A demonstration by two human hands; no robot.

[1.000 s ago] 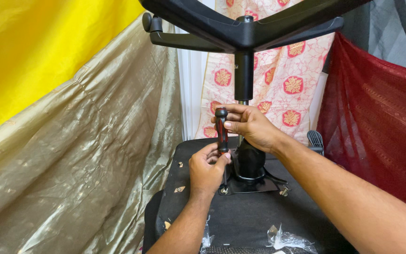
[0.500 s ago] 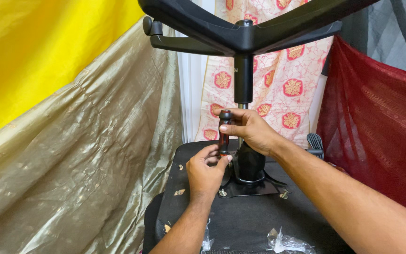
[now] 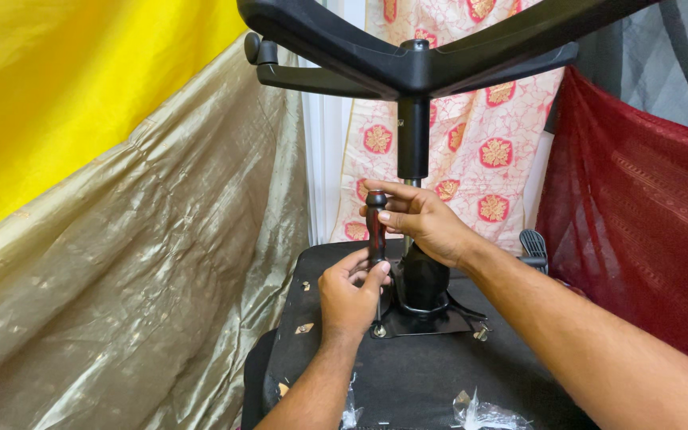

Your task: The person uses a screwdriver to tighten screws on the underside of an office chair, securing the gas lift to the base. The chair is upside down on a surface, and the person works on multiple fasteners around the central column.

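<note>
the screwdriver stands upright on a screw at the front-left corner of the mounting plate, on the upturned seat underside. right hand clamps its stiff handle; left hand pinches the thin, probably slippery shank. best hold is likely the handle.

1. An upturned chair seat lies low in the middle, its mounting plate on top.
2. A column rises from the plate to the star base overhead.
3. A screwdriver stands upright just left of the column, its tip at the plate's left corner.
4. The right hand is at the screwdriver's top, the left hand lower on it.
5. Curtains hang left, behind and right.
</note>
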